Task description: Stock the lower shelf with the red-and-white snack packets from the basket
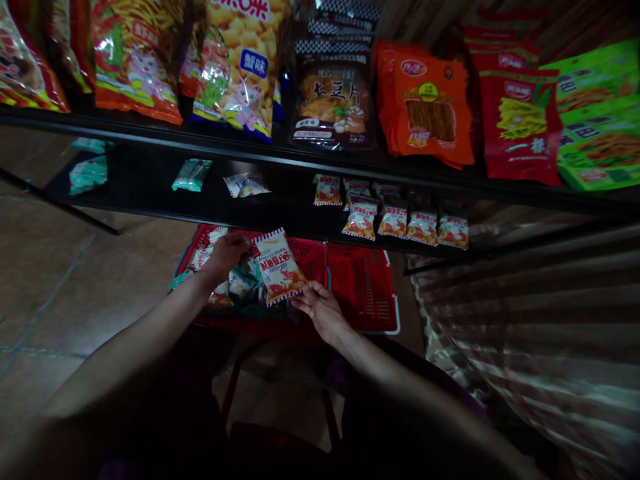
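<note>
A small white and orange snack packet (281, 267) with a striped edge is held tilted over a red basket (350, 283). My right hand (323, 308) pinches its lower right corner between thumb and fingers. At the packet's upper left edge, my left hand (227, 257) is closed with its fingertips against it. Beneath my hands, the basket's left part holds several more packets, white ones and green ones (243, 283), partly covered by my left arm. The basket's right part shows its bare slotted wall.
Just beyond the basket runs a low black shelf (280, 212). On it stand several similar snack packets (360, 220) at the right, a silvery packet (246, 185) and green packets (192, 175). A higher shelf (200, 140) carries larger snack bags. A striped curtain (500, 313) hangs at right.
</note>
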Demonstrator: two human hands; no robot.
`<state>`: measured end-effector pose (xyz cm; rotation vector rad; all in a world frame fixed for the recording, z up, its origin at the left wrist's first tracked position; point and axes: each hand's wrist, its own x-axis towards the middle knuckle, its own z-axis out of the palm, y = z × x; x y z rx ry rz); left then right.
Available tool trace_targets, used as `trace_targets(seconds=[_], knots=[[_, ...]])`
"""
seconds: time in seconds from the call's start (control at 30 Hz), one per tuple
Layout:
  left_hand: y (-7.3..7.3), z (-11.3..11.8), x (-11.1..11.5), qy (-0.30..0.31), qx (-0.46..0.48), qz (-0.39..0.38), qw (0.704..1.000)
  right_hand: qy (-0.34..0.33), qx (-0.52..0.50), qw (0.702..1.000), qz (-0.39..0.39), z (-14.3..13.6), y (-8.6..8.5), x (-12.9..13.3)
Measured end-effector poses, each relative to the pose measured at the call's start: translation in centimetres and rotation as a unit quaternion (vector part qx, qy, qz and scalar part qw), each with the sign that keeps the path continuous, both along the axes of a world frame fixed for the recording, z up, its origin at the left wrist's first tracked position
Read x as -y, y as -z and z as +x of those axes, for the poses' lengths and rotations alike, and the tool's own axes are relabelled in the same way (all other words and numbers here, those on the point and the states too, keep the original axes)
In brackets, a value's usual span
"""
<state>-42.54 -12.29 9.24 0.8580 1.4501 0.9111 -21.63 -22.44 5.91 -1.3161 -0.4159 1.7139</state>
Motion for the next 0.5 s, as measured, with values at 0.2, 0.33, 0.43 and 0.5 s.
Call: trace_targets(seconds=[0.2, 0.33, 0.43, 0.5], knots=[[0.11, -0.09, -0.73, 0.01, -0.01, 0.035, 0.999, -0.002, -0.015, 1.0, 0.017, -0.37, -0.79, 0.17], [0.32, 0.04, -0.85, -0.007, 0.009, 0.029, 1.0, -0.014, -0.012, 1.0, 0.025, -0.36, -0.53, 0.15], [0.24, -0.02, -0.79, -0.02, 0.049, 0.014, 0.999, -0.018, -0.019, 1.0, 0.015, -0.24, -0.17, 0.01], [0.0, -0.1, -0.72, -0.014, 0.077, 0.007, 0.997, -0.009, -0.033, 0.999, 0.001, -0.16, 0.12, -0.19]])
